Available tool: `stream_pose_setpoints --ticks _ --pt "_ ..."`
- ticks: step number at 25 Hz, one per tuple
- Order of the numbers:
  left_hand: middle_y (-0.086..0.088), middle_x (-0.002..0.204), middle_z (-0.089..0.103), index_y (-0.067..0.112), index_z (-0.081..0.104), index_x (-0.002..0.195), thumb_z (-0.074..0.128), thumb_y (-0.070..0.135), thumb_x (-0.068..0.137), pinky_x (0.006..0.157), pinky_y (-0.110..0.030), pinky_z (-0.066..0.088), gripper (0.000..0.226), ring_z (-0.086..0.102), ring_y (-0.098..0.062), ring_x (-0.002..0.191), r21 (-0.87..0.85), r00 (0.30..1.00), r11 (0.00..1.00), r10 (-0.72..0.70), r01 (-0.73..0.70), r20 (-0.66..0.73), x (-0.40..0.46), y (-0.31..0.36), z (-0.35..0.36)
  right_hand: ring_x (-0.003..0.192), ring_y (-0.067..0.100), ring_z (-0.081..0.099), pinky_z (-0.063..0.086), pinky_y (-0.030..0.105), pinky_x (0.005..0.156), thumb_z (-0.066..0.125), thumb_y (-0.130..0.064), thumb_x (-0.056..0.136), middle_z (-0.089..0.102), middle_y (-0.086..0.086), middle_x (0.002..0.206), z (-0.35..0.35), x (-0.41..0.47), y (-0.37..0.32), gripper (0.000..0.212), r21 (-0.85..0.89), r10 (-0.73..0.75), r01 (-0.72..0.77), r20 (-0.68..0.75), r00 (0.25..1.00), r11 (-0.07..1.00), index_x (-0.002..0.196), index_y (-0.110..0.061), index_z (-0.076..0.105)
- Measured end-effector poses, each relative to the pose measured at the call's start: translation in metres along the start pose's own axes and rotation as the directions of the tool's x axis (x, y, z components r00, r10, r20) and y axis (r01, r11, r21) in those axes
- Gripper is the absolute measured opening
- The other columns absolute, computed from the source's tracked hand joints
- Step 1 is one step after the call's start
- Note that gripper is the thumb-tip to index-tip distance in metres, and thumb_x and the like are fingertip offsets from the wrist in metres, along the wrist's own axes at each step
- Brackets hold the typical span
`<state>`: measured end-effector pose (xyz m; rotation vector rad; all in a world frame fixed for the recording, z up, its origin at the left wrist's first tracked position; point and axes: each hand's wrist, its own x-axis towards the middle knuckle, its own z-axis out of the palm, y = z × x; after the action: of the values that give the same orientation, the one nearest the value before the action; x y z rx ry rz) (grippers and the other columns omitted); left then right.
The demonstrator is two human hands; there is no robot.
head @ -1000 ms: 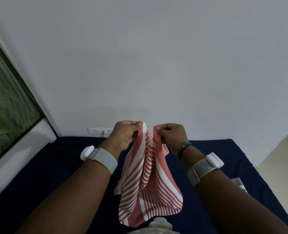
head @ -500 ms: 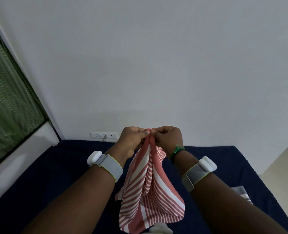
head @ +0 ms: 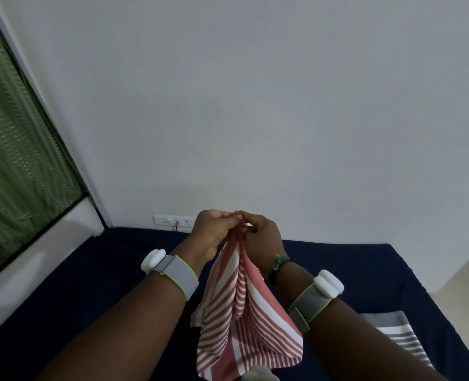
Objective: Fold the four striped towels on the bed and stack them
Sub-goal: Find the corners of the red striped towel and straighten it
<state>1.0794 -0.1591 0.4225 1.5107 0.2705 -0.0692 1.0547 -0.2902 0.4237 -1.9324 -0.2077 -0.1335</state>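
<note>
The left hand (head: pixel 214 229) and right hand (head: pixel 261 232) have now met, pinching the red towel (head: pixel 244 312) corners together; first fold closing

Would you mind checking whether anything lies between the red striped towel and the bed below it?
Nothing visible does. Both the left hand and the right hand pinch the red striped towel by its top, and it hangs over bare navy bed. The grey striped towel lies to the right.

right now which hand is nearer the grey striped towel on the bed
Right. The right hand is up and left of the grey towel; the left hand is farther left.
</note>
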Motion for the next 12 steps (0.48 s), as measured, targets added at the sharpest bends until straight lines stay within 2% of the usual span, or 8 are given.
stream_pose_setpoints --ticks 2,4,7,9,11,12 --pt "-0.014 0.096 0.079 0.002 0.074 0.112 0.079 0.015 0.089 0.092 -0.044 0.061 0.027 0.077 -0.030 0.094 -0.024 1.000 1.000 -0.019 0.018 -0.012 0.000 -0.002 -0.005 0.089 0.005 0.067 0.056 0.020 0.087 0.052 0.001 0.100 0.065 -0.010 0.094 0.003 -0.006 -0.005 0.030 -0.023 -0.049 0.050 0.049 0.998 0.998 0.118 -0.012 0.071" --pt "-0.013 0.095 0.079 0.003 0.074 0.109 0.077 0.015 0.091 0.088 -0.043 0.062 0.022 0.077 -0.029 0.093 -0.039 0.999 0.999 -0.027 0.027 -0.022 -0.001 -0.004 -0.009 0.086 -0.007 0.065 0.052 0.011 0.077 0.049 0.004 0.100 0.063 -0.016 0.093 0.006 -0.010 -0.006 0.030 -0.033 -0.108 0.112 0.104 0.989 0.993 0.109 -0.018 0.068" --pt "-0.009 0.092 0.080 0.007 0.076 0.103 0.074 0.016 0.093 0.079 -0.036 0.064 0.014 0.077 -0.026 0.090 -0.050 0.994 0.999 -0.022 0.017 -0.108 -0.005 -0.006 -0.012 0.098 -0.021 0.056 0.049 0.008 0.086 0.045 0.006 0.099 0.061 -0.015 0.111 0.013 -0.015 -0.003 0.037 -0.033 -0.139 0.148 0.199 0.970 0.988 0.127 -0.014 0.059" --pt "-0.009 0.088 0.079 0.010 0.077 0.095 0.073 0.016 0.092 0.079 -0.038 0.064 0.008 0.076 -0.027 0.088 -0.031 0.980 0.999 -0.014 0.008 -0.198 -0.005 -0.006 -0.016 0.103 -0.029 0.046 0.041 -0.002 0.089 0.047 0.003 0.101 0.051 -0.027 0.124 0.016 -0.020 -0.002 0.052 0.039 -0.110 0.103 0.290 0.951 0.994 0.145 -0.025 0.043" --pt "-0.008 0.086 0.077 0.013 0.076 0.088 0.069 0.016 0.093 0.076 -0.036 0.063 0.010 0.074 -0.026 0.086 0.045 0.961 0.999 0.021 -0.010 -0.274 -0.006 -0.006 -0.021 0.109 -0.029 0.045 0.038 -0.004 0.090 0.050 0.004 0.100 0.047 -0.032 0.128 0.020 -0.023 0.001 0.057 0.104 -0.112 0.079 0.366 0.924 0.991 0.144 -0.032 0.038" --pt "-0.008 0.087 0.076 0.014 0.075 0.087 0.065 0.016 0.095 0.072 -0.033 0.062 0.012 0.073 -0.025 0.085 0.081 0.956 0.996 0.049 -0.027 -0.290 -0.008 -0.005 -0.024 0.115 -0.022 0.049 0.042 0.002 0.095 0.052 0.003 0.099 0.051 -0.028 0.131 0.023 -0.023 0.004 0.056 0.121 -0.117 0.078 0.357 0.927 0.990 0.142 -0.032 0.042"
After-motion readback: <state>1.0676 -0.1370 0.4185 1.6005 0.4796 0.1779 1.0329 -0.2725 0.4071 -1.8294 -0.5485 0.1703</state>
